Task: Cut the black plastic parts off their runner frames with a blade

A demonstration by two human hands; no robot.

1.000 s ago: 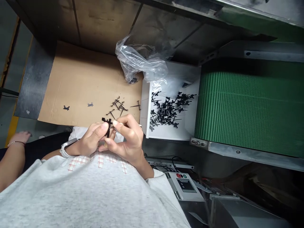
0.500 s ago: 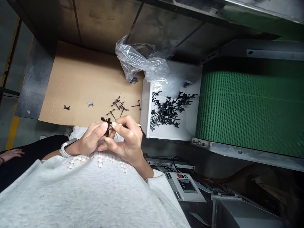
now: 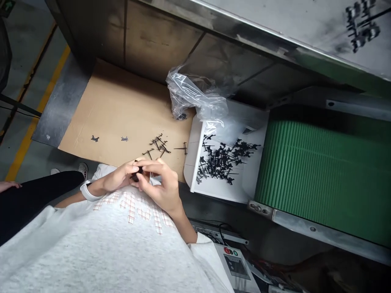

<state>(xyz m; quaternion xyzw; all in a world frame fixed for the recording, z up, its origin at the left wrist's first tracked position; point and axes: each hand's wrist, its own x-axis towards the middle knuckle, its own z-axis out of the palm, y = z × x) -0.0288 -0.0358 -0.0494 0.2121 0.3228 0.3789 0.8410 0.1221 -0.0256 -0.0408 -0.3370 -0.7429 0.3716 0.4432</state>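
Soft, even light fills the view, with white glare on the plastic bag (image 3: 195,95) left of the green conveyor belt (image 3: 305,183), deep shadow above and below the belt, and wide-lens bowing toward the frame edges.

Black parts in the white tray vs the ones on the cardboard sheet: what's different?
The black parts in the white tray form a dense, overlapping heap, while the loose parts on the cardboard sheet lie in a small, sparse cluster. The tray holds far more than the cardboard. Against white, the tray parts stand out sharply; the cardboard ones sit on tan. Both look dark, thin and spiky.
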